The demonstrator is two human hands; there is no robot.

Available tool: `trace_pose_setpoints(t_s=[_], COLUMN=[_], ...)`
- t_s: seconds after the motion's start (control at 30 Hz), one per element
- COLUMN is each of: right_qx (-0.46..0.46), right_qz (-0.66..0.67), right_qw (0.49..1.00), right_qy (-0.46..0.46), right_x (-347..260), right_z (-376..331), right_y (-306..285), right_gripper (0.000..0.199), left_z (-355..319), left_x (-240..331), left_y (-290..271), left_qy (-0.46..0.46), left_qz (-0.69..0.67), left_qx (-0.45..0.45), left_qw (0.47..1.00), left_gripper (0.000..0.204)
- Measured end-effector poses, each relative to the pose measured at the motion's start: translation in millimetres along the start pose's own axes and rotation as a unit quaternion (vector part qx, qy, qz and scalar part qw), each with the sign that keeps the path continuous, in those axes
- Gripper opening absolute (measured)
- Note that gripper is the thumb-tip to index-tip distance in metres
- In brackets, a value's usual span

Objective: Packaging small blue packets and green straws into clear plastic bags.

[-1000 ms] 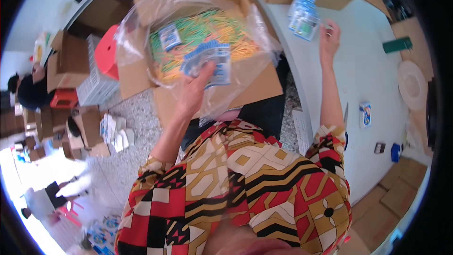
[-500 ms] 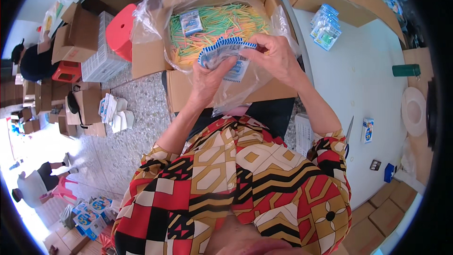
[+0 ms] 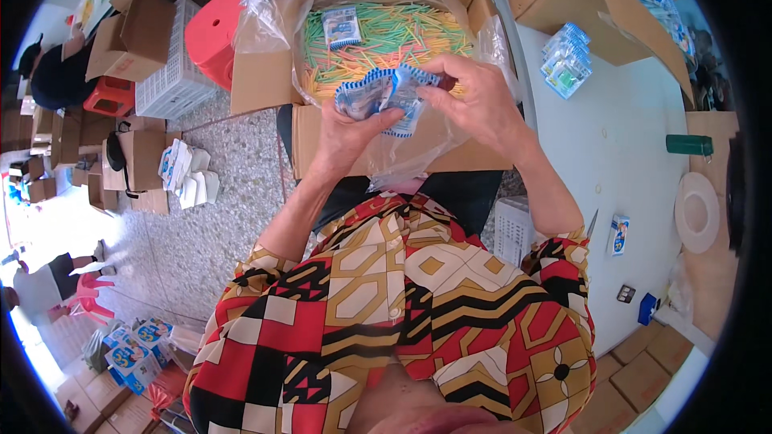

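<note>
**Small packets fanned between 2 hands above the open carton**

The likeliest slip, as I judge it, is a packet sliding out of the fan: the blue-and-white packets (image 3: 386, 96) are thin and glossy, overlapped rather than squared, and pinched only at their edges. A loosened thumb could drop 1 into the carton (image 3: 265, 84), among the green, yellow and orange sticks (image 3: 394, 36), where a stray packet (image 3: 342, 26) already lies. The carton's clear plastic liner (image 3: 277, 0) billows up round the opening and could snag a packet corner or a finger. I also judge that the carton could tip, since it sits right against the person's lap.

The left hand (image 3: 346, 133), at the near edge of the carton, is closed round the lower part of the fan, thumb across the front, fingers behind. The right hand (image 3: 474, 100), above the carton's right side, is narrowly pinched on the upper right packet, thumb and forefinger meeting on its edge, the other fingers loosely curled. How many packets are held cannot be told.

Right of the carton, on the pale table (image 3: 635, 161), a stack of similar packets (image 3: 567, 60) lies well apart from both hands. Left of the carton stands a red stool (image 3: 213, 32).
</note>
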State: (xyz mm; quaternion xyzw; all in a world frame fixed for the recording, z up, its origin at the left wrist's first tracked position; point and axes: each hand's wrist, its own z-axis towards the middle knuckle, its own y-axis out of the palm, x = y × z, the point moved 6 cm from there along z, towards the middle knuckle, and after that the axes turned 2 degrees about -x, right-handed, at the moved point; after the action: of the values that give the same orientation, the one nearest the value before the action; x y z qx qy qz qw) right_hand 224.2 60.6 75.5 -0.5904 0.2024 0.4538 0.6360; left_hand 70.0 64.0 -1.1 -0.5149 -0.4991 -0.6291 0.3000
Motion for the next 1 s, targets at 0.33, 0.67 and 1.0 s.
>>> trace_pose_setpoints(t_s=[0.33,0.67,1.0], right_qx=[0.066,0.038,0.028], right_qz=[-0.063,-0.183,-0.238], right_qw=[0.988,0.960,0.924], right_qy=[-0.121,-0.206,-0.298], right_x=[-35.2,-50.0,-52.5], right_z=[-7.8,-9.5,-28.7], right_y=[-12.5,6.0,17.0], right_gripper=[0.036,0.023,0.019], left_z=[-0.8,-8.4,-24.9], left_x=[-2.6,-6.5,-19.5], left_y=[-2.9,-8.6,-17.4], left_qy=[0.023,0.036,-0.007], left_qz=[-0.013,0.027,0.064], left_qx=[0.020,0.033,0.024], left_qw=[0.999,0.998,0.998], left_gripper=[0.034,0.025,0.022])
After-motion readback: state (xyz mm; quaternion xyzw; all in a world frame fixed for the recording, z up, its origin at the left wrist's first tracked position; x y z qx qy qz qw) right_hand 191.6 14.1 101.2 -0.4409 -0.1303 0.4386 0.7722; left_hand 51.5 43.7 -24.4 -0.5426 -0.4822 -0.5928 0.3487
